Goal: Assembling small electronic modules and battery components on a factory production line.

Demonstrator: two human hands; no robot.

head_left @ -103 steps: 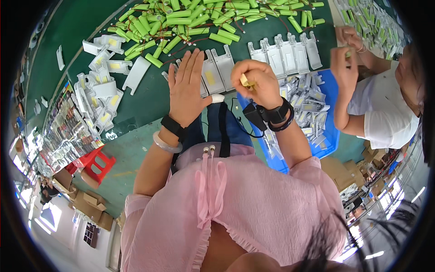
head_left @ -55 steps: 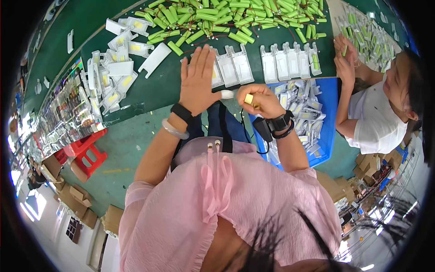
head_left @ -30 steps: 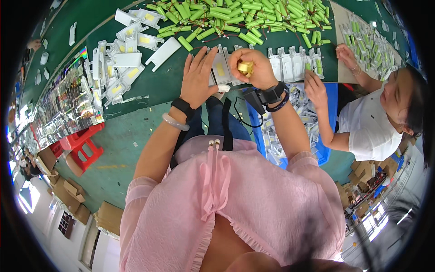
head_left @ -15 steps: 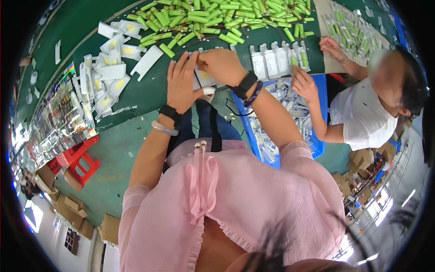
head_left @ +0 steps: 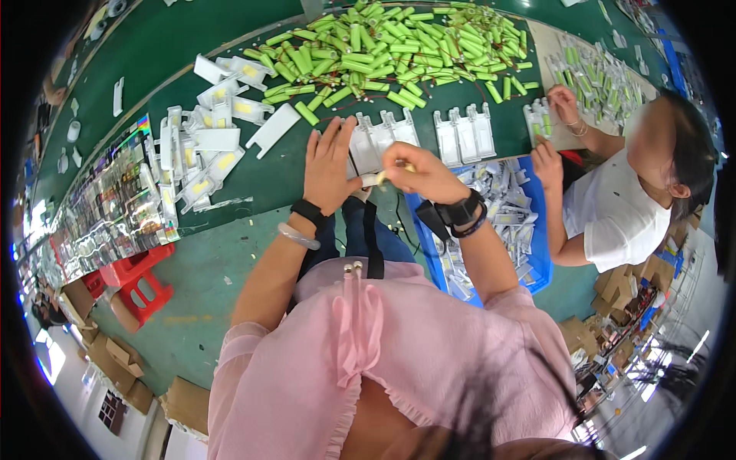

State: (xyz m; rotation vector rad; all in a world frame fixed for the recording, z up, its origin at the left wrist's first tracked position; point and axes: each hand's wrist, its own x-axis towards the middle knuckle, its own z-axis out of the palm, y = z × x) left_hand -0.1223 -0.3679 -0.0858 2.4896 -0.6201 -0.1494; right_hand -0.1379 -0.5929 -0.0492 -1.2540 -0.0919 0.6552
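My left hand [head_left: 328, 170] lies with its fingers stretched out at the left end of a row of white plastic housings [head_left: 366, 149] by the table's near edge. Its thumb has a white wrap [head_left: 371, 181] on the tip and points toward my right hand. Closed in a pinch, my right hand [head_left: 423, 178] is just off the near side of those housings. A small pale-yellow strip [head_left: 382, 179] shows at its fingertips, close to the left thumb; its kind is unclear. Another group of open white housings [head_left: 465, 136] stands to the right.
Green battery cells [head_left: 383, 57] with thin wires heap up at the back. White housings with yellow panels [head_left: 218, 165] pile at the left. A blue bin [head_left: 543, 264] of housings is below right. A co-worker's hands [head_left: 548, 161] handle a housing with green cells [head_left: 541, 119]. A red stool [head_left: 142, 287] stands lower left.
My right hand has lifted off the housings and come back toward me with the strip. My left hand stays beside them. The co-worker's cell-filled housing has moved right, apart from the group.
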